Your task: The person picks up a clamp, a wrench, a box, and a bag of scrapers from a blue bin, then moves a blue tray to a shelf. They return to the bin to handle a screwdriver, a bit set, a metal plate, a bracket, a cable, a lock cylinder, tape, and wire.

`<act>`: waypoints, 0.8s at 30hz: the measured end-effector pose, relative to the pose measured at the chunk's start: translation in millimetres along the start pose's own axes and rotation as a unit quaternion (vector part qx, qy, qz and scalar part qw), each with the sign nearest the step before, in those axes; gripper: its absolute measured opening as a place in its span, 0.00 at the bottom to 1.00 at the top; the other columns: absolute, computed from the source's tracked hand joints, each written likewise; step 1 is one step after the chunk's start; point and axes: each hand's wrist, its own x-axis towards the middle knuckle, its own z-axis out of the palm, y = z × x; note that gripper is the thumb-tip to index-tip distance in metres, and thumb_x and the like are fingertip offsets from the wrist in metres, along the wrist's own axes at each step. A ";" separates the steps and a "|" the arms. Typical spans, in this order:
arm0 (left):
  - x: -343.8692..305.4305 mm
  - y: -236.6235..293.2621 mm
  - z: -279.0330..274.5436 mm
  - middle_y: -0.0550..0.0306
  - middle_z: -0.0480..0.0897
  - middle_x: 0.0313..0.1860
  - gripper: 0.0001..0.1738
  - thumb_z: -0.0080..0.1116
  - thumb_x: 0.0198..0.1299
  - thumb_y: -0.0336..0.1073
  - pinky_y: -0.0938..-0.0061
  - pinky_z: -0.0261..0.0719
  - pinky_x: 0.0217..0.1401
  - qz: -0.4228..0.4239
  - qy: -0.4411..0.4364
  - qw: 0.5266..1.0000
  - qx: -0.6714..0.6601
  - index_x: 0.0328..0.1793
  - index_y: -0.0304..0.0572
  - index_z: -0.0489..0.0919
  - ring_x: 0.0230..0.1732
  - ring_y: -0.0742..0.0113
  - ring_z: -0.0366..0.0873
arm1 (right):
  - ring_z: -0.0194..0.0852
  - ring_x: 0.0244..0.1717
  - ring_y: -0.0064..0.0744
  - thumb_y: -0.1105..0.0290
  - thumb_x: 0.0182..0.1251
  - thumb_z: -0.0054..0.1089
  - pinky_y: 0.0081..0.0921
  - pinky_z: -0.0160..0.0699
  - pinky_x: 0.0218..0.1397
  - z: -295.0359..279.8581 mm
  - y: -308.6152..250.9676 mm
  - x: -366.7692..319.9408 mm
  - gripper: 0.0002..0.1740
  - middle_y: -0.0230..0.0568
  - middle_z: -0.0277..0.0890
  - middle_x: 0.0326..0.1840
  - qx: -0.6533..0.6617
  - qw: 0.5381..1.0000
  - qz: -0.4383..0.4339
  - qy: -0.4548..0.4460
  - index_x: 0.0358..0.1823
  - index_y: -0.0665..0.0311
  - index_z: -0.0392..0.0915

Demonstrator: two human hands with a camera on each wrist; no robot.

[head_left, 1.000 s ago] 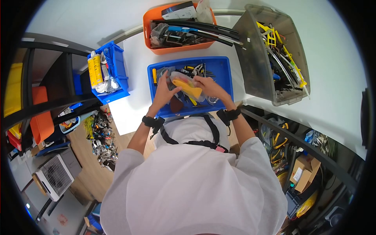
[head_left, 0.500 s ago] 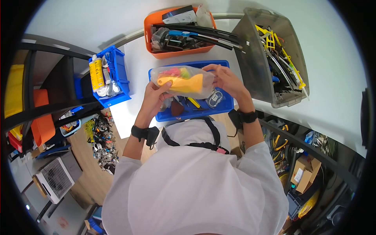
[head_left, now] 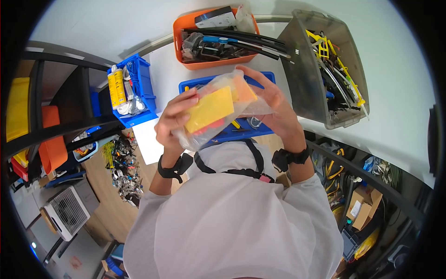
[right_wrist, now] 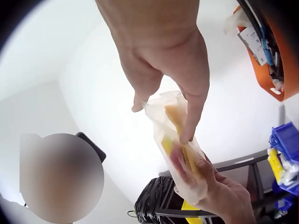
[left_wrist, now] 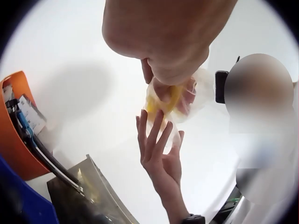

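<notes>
A translucent plastic bag (head_left: 190,139) of flat yellow, orange and red pieces is raised over the blue tray (head_left: 260,76). My left hand (head_left: 174,121) grips its left end, thumb and fingers on either side, as the right wrist view also shows. At the other end, my right hand (head_left: 278,111) touches the bag with its fingers mostly straight. In the right wrist view the right thumb and forefinger lie along the bag's upper end. Behind the bag, much of the tray and its tools is hidden; a coiled light cable (head_left: 254,122) shows below.
An orange bin (head_left: 218,65) with black rods stands behind the tray. To the right is a grey bin (head_left: 299,79) with yellow-handled tools. A blue bin (head_left: 148,90) with yellow tubes sits left, beside black shelving (head_left: 69,118).
The bag has come up out of the tray, nearer the head camera, and has been turned so another side shows. The left hand keeps hold; the right hand let go, then came back to the bag's right end.
</notes>
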 end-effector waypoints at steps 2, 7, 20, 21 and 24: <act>2.5 12.8 -1.0 0.36 0.83 0.52 0.14 0.65 0.62 0.28 0.48 0.85 0.58 0.103 -0.034 0.983 0.149 0.47 0.39 0.70 0.57 0.33 0.82 | 0.78 0.65 0.42 0.52 0.70 0.65 0.48 0.81 0.66 9.9 -6.7 -1.8 0.45 0.50 0.72 0.69 0.015 1.000 -0.009 0.013 0.78 0.66 0.53; 5.2 30.1 -4.6 0.39 0.84 0.50 0.11 0.65 0.60 0.26 0.51 0.88 0.56 0.133 -0.067 0.963 0.226 0.46 0.37 0.74 0.56 0.35 0.82 | 0.80 0.62 0.34 0.65 0.76 0.59 0.38 0.83 0.63 22.2 -19.7 -6.4 0.33 0.46 0.76 0.65 -0.010 0.996 0.017 0.086 0.76 0.69 0.60; -12.8 30.2 3.9 0.31 0.69 0.69 0.27 0.62 0.53 0.16 0.48 0.79 0.67 -0.066 -0.057 0.993 0.085 0.61 0.37 0.78 0.70 0.37 0.72 | 0.82 0.56 0.26 0.75 0.73 0.59 0.24 0.83 0.58 22.4 -36.9 -10.2 0.22 0.44 0.82 0.59 -0.161 0.968 -0.068 0.179 0.66 0.72 0.75; -14.4 34.5 3.3 0.30 0.68 0.70 0.31 0.63 0.54 0.20 0.49 0.78 0.67 -0.164 -0.010 0.984 -0.074 0.67 0.35 0.73 0.70 0.38 0.72 | 0.82 0.54 0.25 0.76 0.73 0.59 0.23 0.84 0.57 28.3 -39.6 -9.9 0.21 0.42 0.83 0.57 -0.171 0.968 -0.075 0.171 0.66 0.72 0.75; 0.7 42.2 -2.2 0.30 0.66 0.74 0.46 0.66 0.57 0.32 0.53 0.78 0.67 -0.292 0.024 0.915 -0.278 0.80 0.33 0.58 0.70 0.43 0.73 | 0.83 0.53 0.25 0.77 0.71 0.59 0.23 0.82 0.56 36.8 -43.5 -11.8 0.21 0.45 0.84 0.55 -0.199 0.965 -0.068 0.158 0.64 0.74 0.77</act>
